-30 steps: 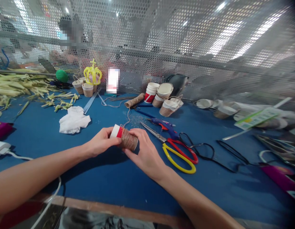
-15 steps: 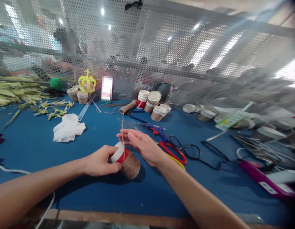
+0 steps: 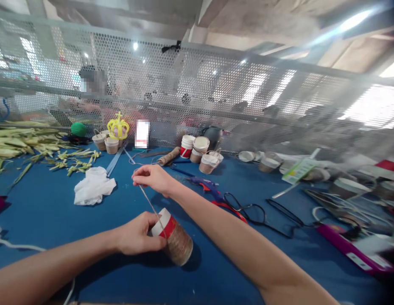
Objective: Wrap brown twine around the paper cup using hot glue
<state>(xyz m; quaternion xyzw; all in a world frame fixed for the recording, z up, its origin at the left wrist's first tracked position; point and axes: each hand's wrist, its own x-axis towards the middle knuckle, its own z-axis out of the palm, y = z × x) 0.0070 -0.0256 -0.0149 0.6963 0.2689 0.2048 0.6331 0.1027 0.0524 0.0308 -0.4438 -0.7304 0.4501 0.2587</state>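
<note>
My left hand (image 3: 141, 235) grips a paper cup (image 3: 177, 241) by its rim end, thumb and fingers around it. The cup lies tilted, its mouth toward the upper left. Brown twine is wound round its lower part, and a red and white band shows bare near the mouth. From the cup a strand of twine (image 3: 149, 201) runs taut up to my right hand (image 3: 152, 177), whose fingers pinch it. Beyond that hand a roll of twine (image 3: 169, 156) lies on the blue table.
Crumpled white tissue (image 3: 94, 186) lies at left, near dried husks (image 3: 21, 142). Behind are several cups (image 3: 208, 163) and a yellow crown (image 3: 118, 128) before a perforated metal screen (image 3: 171, 97). To the right lie a blue glue gun (image 3: 206, 186), red-handled scissors (image 3: 231, 208), black cord and a purple box (image 3: 352, 250).
My right hand has moved left and away from the cup, its fingers closing on the twine, which now slants to the upper left. My left hand still holds the cup. The view has tilted up.
</note>
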